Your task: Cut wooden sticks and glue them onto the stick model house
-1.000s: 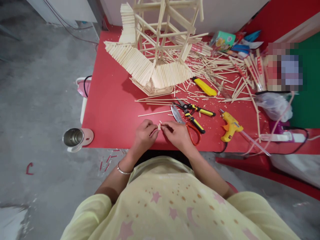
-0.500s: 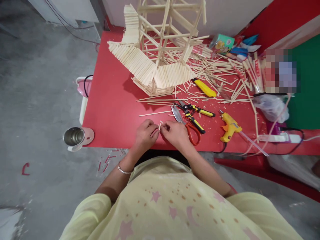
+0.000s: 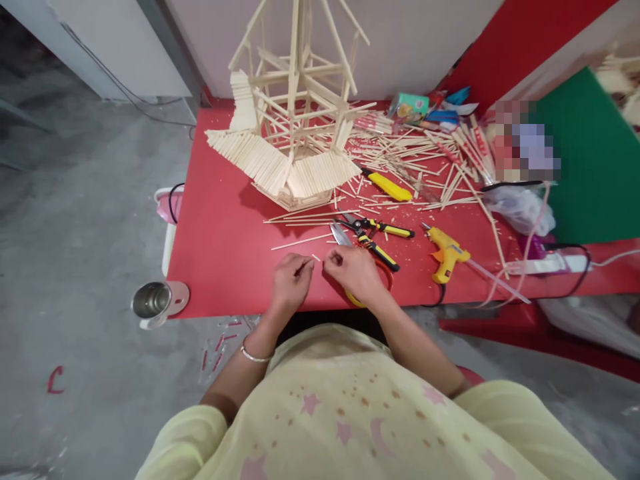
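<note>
My left hand (image 3: 293, 280) is closed near the table's front edge, thumb and forefinger pinched together. Whatever it pinches is too small to make out. A short apart, my right hand (image 3: 354, 272) is also curled in a pinch, and its fingertips hide what may be in them. Between the two hands a short cut piece of stick (image 3: 316, 257) lies on the red table. Partly under my right hand are scissors (image 3: 341, 235) with orange handles. Just beyond lie pliers (image 3: 383, 255) with yellow-and-black handles, and several long thin sticks (image 3: 300, 241).
A tower-like stick model (image 3: 300, 167) stands at the back. Loose sticks (image 3: 415, 157) spread to its right, near a yellow utility knife (image 3: 390, 187). A yellow glue gun (image 3: 449, 253) with its cord lies at right. A metal-lined mug (image 3: 160, 301) is by the left corner.
My hands have moved apart from where their fingertips met on a small stick piece. The camera view has shifted, so the table and model appear lower and more of the model's top shows.
</note>
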### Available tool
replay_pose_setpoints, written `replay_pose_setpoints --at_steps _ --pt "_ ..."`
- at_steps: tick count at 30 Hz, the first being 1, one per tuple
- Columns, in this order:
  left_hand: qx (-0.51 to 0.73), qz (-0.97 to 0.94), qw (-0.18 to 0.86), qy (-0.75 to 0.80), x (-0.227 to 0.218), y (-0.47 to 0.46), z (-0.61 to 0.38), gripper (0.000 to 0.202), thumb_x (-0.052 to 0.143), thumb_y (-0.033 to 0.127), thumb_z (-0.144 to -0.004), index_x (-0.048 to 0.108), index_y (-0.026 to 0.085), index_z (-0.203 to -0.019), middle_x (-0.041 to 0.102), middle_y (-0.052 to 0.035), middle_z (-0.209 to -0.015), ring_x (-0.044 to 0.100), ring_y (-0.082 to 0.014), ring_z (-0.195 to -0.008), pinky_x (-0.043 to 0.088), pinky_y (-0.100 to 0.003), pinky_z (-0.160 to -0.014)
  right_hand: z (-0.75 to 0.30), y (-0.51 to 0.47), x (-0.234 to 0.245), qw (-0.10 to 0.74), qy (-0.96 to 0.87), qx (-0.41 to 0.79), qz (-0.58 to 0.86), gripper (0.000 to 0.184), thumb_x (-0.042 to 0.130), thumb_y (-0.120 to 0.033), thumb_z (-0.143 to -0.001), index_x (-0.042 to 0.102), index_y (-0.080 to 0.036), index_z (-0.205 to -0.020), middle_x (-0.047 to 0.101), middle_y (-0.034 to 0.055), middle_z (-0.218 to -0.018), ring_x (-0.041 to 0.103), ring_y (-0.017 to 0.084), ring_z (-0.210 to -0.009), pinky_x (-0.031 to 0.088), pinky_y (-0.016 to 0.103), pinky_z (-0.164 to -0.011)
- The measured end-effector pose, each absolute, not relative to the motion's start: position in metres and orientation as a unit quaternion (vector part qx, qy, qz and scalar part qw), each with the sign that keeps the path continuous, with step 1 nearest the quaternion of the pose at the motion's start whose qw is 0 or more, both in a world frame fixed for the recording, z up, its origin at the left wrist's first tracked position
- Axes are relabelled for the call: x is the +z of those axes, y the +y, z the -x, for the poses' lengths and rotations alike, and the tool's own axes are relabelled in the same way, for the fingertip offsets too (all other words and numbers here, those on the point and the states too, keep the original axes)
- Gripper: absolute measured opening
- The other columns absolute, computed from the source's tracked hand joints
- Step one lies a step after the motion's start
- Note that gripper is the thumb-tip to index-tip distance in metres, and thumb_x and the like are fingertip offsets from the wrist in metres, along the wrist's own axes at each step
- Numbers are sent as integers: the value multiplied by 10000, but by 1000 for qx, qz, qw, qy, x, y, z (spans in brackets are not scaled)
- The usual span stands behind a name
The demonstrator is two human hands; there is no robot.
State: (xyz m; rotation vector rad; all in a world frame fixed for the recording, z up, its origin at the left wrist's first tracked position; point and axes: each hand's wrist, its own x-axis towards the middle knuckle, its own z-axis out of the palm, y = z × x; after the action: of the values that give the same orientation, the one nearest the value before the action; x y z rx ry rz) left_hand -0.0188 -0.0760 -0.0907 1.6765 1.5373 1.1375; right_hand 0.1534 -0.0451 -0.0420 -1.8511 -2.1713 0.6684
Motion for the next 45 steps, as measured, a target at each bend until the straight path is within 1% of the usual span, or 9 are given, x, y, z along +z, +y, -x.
replay_pose_setpoints --at_steps 6,14,19,22,27,31,37,41,45 --pt "411 -648 267 583 -91 -69 14 134 623 197 -906 753 198 -878 703 -47 -821 656 -167 -749 534 -306 -709 -160 -56 -45 71 -766 188 611 171 571 -321 -958 722 -247 -929 760 46 -953 688 202 -846 400 287 -660" --pt "431 -600 261 621 -87 -75 16 114 648 247 -906 749 207 -871 723 -46 -844 667 -172 -790 545 -304 -720 -139 -48 -58 70 -789 140 595 302 432 -354 -1052 665 -163 -1035 682 157 -1063 644 270 -969 418 331 -694" --pt "458 -517 394 607 -83 -70 8 279 737 355 -856 741 176 -1071 722 -46 -841 629 -126 -637 536 -266 -609 -164 -46 -48 149 -787 217 557 241 452 -359 -1056 632 -203 -1022 672 86 -1049 624 215 -941 411 303 -758" --pt "430 -519 483 558 -75 -63 -1 233 712 390 -877 753 167 -928 713 -36 -773 579 -112 -537 518 -264 -533 -182 -42 -39 176 -802 253 512 188 474 -312 -1046 631 -218 -1002 667 53 -1025 616 192 -952 408 283 -806" --pt "458 -565 342 595 -75 -53 7 195 663 331 -921 759 212 -1042 748 -48 -905 686 -162 -767 560 -298 -716 -192 -38 -38 193 -760 239 573 200 511 -329 -1030 656 -211 -959 691 54 -1034 631 186 -937 406 281 -785" --pt "409 -620 246 622 -87 -60 19 125 652 258 -916 765 206 -912 742 -49 -867 672 -189 -826 526 -340 -803 -178 -47 -47 134 -775 189 588 296 482 -391 -1040 708 -208 -981 713 81 -1035 643 212 -955 404 302 -762" --pt "398 -652 237 601 -85 -65 11 140 616 210 -930 750 192 -896 717 -48 -857 650 -177 -823 499 -307 -792 -188 -57 -47 128 -774 167 597 285 464 -396 -1040 707 -257 -1094 706 44 -1115 632 203 -1047 427 290 -828" --pt "343 -708 235 570 -78 -49 -3 137 618 223 -932 752 196 -938 692 -63 -940 647 -183 -862 493 -302 -788 -203 -64 -38 62 -746 130 650 389 623 -525 -919 649 -235 -1177 644 90 -1177 627 252 -1032 451 314 -766" --pt "250 -759 222 559 -76 -38 -20 154 618 265 -941 763 219 -965 676 -61 -979 649 -198 -894 465 -306 -749 -193 -78 -33 -4 -719 115 685 458 563 -459 -941 570 -212 -1326 597 141 -1198 608 270 -998 465 329 -730"
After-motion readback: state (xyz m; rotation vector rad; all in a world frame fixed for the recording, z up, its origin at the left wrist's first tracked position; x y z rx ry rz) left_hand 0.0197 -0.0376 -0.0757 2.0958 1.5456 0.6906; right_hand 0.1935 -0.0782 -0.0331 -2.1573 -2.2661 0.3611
